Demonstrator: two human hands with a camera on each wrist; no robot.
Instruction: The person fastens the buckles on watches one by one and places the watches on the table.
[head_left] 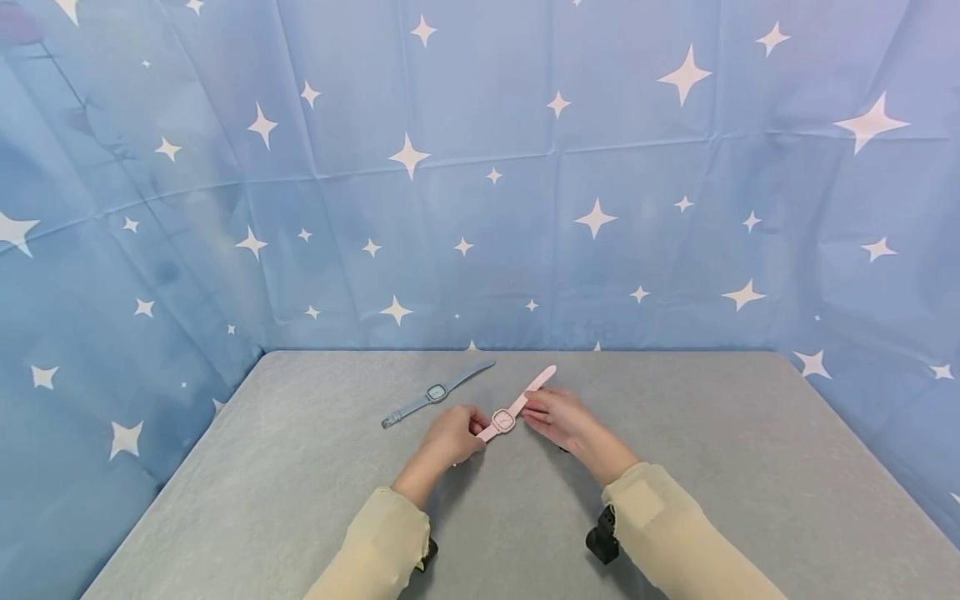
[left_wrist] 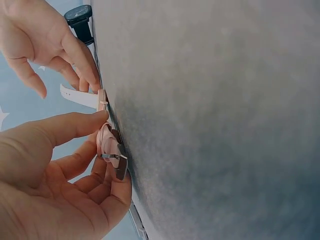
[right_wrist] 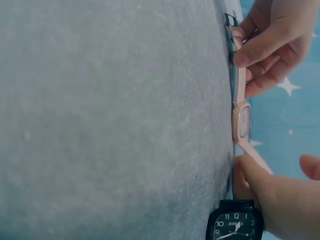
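A pink wristwatch (head_left: pixel 503 421) lies stretched out slantwise between the two hands, dial up. My left hand (head_left: pixel 453 435) pinches its buckle-end strap between thumb and fingers; the buckle (left_wrist: pixel 120 162) pokes out past them in the left wrist view. At the other strap, my right hand (head_left: pixel 564 419) has its fingertips against the band near the case, while the thumb stands apart in both wrist views. The pink strap's free tip (head_left: pixel 550 371) extends beyond the right fingers. A black watch (right_wrist: pixel 235 222) with white numerals shows beside the right hand, mostly hidden under it in the head view.
A blue-grey wristwatch (head_left: pixel 437 392) lies unbuckled beyond the left hand, roughly parallel to the pink one. The grey tabletop (head_left: pixel 300 517) ends at a blue star-patterned curtain (head_left: pixel 480 208) behind and at the sides. Black wrist cameras (head_left: pixel 603 537) hang under the sleeves.
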